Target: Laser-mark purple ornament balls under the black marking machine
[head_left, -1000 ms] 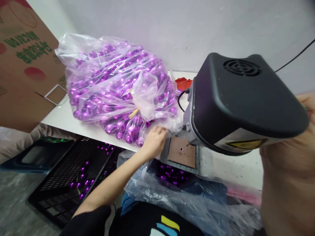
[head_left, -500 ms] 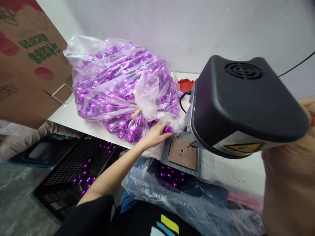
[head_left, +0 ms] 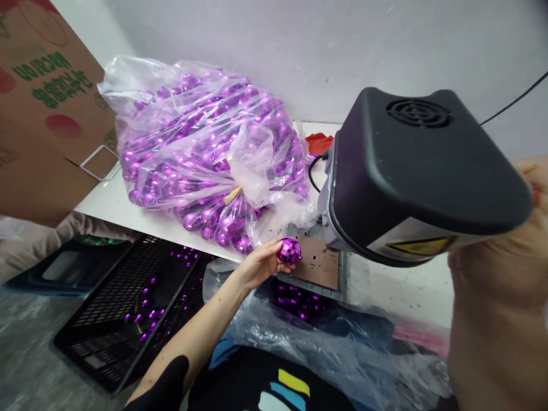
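My left hand [head_left: 262, 264] is closed around the side of a shiny purple mirrored ball [head_left: 290, 251], fingertips pressed to it. The ball is just above the left edge of a brown square plate [head_left: 317, 265] with a small hole in its middle. A black machine [head_left: 422, 171] with a fan grille and a yellow warning label stands over the plate's right side. At the far right edge, my right hand [head_left: 537, 180] is curled behind the machine; a bit of red shows by its fingers, but what they grip is mostly hidden.
A tied clear bag [head_left: 188, 148] full of purple balls lies on the white table [head_left: 100, 200]. A cardboard box [head_left: 43, 142] stands at the left. Below are a black crate [head_left: 92, 325] with small purple balls and plastic sheeting [head_left: 342, 348] over my lap.
My left hand has drawn a purple ball away from beside the bag, towards me, to the plate's left edge. My right hand stays behind the machine.
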Available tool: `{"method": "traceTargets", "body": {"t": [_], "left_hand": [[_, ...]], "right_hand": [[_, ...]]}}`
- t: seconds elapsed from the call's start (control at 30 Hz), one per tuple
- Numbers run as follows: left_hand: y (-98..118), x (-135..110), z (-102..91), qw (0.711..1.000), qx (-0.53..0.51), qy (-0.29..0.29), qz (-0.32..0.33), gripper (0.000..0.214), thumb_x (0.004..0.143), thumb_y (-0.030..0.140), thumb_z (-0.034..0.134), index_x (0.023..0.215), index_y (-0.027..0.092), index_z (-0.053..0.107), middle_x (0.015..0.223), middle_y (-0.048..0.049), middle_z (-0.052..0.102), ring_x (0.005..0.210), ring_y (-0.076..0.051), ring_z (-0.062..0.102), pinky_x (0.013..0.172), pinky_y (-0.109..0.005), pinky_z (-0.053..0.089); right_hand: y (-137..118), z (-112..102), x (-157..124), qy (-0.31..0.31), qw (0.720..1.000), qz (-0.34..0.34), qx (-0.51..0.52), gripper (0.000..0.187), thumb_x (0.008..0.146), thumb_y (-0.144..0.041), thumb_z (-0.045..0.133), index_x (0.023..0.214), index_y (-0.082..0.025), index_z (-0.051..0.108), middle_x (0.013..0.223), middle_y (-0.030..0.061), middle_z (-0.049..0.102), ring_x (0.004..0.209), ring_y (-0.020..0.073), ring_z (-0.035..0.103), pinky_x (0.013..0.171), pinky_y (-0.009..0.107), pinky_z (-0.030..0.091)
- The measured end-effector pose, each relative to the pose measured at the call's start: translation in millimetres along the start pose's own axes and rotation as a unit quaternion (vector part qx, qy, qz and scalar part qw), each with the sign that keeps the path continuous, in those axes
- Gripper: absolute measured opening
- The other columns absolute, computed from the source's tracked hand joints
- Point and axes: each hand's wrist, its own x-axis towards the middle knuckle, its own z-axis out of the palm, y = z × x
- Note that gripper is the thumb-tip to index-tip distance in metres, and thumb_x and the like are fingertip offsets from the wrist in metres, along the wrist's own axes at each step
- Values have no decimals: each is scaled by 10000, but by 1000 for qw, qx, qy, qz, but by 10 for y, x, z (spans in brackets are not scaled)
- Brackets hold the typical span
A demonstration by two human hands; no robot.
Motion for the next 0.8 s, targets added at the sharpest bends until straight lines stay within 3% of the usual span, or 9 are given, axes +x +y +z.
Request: {"method": "traceTargets", "body": {"t": [0.17, 0.27, 0.37, 0.57, 0.8], "left_hand": [[-160, 44, 135, 979, 179, 51, 82, 480, 792, 395, 793, 1186, 174, 628, 1056, -56, 688, 917, -169, 660, 766, -256, 529], [-268, 123, 217, 919, 355, 64, 161, 502, 811, 382, 779, 1245, 202, 603, 1181, -62, 673, 1063, -220, 630, 948, -353, 499], [-346, 221, 264, 848, 474, 68, 230, 472, 843, 387, 749, 1253, 212, 596, 1234, -74, 662, 1115, -252, 620, 1008, -411, 474], [-416, 336, 287, 774, 556, 74, 294, 383, 867, 398, 727, 1173, 192, 622, 1233, -107, 662, 1150, -276, 624, 1015, -449, 478], [-348, 353, 425, 731, 620, 56, 279, 419, 856, 387, 730, 1216, 206, 614, 1203, -103, 675, 1163, -291, 609, 1033, -478, 469]], "right_hand": [[-165, 42, 32, 11, 998, 25, 58, 412, 901, -435, 578, 723, -66, 540, 604, -7, 384, 599, -19, 373, 562, 141, 264], [-207, 56, 23, 12, 997, 34, 72, 461, 918, -481, 549, 717, -67, 510, 601, -15, 392, 605, -31, 378, 560, 109, 262], [-192, 46, 13, 3, 997, 35, 70, 533, 914, -570, 524, 744, -65, 524, 620, -15, 397, 618, -35, 376, 561, 90, 269], [-154, 27, 4, 4, 998, 30, 59, 584, 900, -624, 511, 755, -59, 553, 631, -9, 364, 640, -37, 341, 568, 83, 241], [-160, 55, 5, 10, 995, 39, 96, 484, 899, -523, 572, 759, -61, 543, 650, -9, 396, 663, -27, 392, 597, 107, 294]]}}
